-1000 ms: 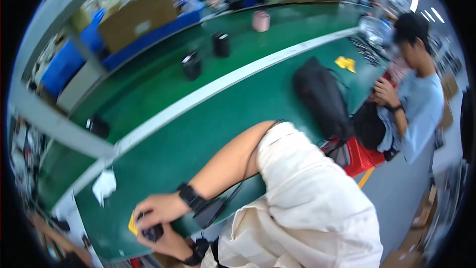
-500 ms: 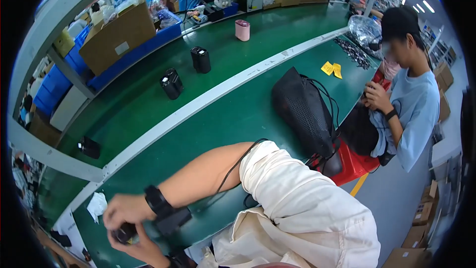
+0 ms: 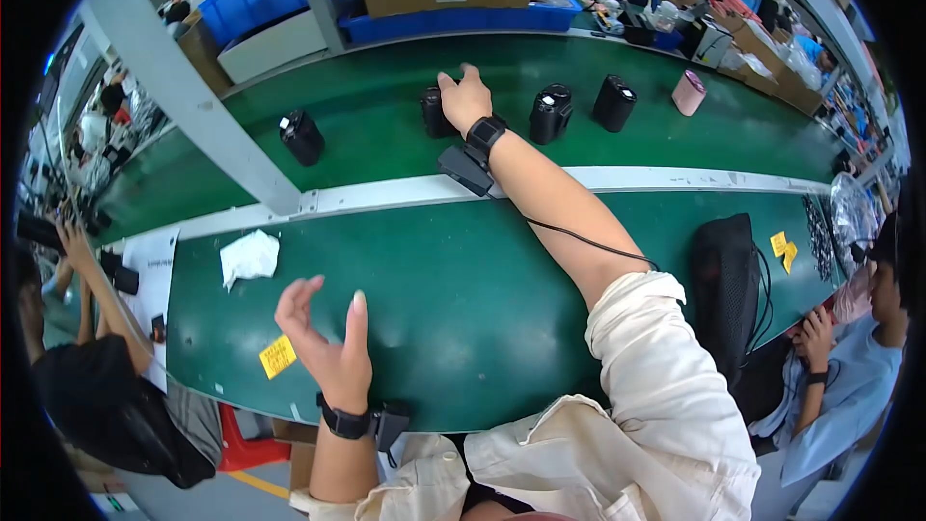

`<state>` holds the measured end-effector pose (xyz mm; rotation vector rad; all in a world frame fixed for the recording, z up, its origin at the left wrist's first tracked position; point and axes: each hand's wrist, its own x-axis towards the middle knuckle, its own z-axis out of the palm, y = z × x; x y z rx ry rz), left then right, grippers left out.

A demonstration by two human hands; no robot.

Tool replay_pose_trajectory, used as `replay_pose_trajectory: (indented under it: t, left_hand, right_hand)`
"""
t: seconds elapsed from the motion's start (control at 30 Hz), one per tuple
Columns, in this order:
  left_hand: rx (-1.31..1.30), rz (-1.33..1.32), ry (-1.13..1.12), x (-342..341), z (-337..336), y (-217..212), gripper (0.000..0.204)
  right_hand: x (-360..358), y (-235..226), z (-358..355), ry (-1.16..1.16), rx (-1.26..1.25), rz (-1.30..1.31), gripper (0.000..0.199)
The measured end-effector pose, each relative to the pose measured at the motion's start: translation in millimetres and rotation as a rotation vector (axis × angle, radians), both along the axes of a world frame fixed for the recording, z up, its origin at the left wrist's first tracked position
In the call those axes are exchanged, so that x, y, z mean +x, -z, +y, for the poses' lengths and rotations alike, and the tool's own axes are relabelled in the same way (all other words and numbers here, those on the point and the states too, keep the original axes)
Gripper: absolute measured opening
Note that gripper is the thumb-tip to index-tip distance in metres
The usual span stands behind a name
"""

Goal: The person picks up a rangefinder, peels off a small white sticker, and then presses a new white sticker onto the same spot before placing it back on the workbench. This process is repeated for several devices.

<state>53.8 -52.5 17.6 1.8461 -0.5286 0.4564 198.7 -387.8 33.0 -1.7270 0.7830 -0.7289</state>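
My right hand (image 3: 465, 96) is stretched far across to the dark green conveyor belt (image 3: 386, 135), its fingers closed around a black cylindrical device (image 3: 431, 114) standing there. A black watch and a small black box are strapped at that wrist, with a thin cable running back along my forearm. My left hand (image 3: 323, 333) hovers open, fingers spread, over the near green table (image 3: 463, 309), holding nothing. A yellow label (image 3: 278, 356) lies just left of it.
More black devices (image 3: 303, 137) (image 3: 550, 113) (image 3: 613, 102) and a pink roll (image 3: 688, 93) stand on the belt. A crumpled white cloth (image 3: 249, 257), a black bag (image 3: 725, 280), a grey post (image 3: 183, 96), and seated people at left (image 3: 87, 386) and right (image 3: 849, 376).
Both hands were together on a small black object at the near left table edge. Now my right arm has reached out to the belt and my left hand has opened.
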Motion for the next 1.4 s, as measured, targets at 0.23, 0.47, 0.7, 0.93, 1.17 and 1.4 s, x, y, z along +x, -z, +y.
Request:
replay_pose_trajectory:
  t: [0.23, 0.47, 0.7, 0.93, 1.17, 1.4]
  left_hand:
    - [-0.048, 0.076, 0.052, -2.9, 6.4, -5.8, 0.056]
    - [-0.074, 0.061, 0.168, 3.1, -6.5, -0.7, 0.054]
    - [-0.123, 0.201, 0.162, -4.5, -7.1, -5.2, 0.051]
    - [-0.166, 0.150, 0.227, -7.7, -12.8, -11.3, 0.063]
    - [0.047, 0.586, 1.055, 24.9, -1.5, -9.1, 0.097]
    - [0.151, 0.641, 1.135, 17.5, -35.3, 2.9, 0.097]
  right_hand:
    - [32.4, -20.5, 63.5, 0.008, -1.116, -0.235, 0.065]
    - [101.2, -1.2, 138.9, -0.603, -0.746, -0.031, 0.112]
    - [83.9, 1.9, 128.8, -0.588, -0.604, -0.113, 0.093]
    - [-78.3, -69.6, 109.1, -1.510, -0.735, 0.124, 0.098]
    - [-219.2, -91.7, 105.6, -1.632, -0.439, -0.111, 0.091]
    - [-249.0, -48.0, 90.5, -1.379, -0.532, -0.141, 0.087]
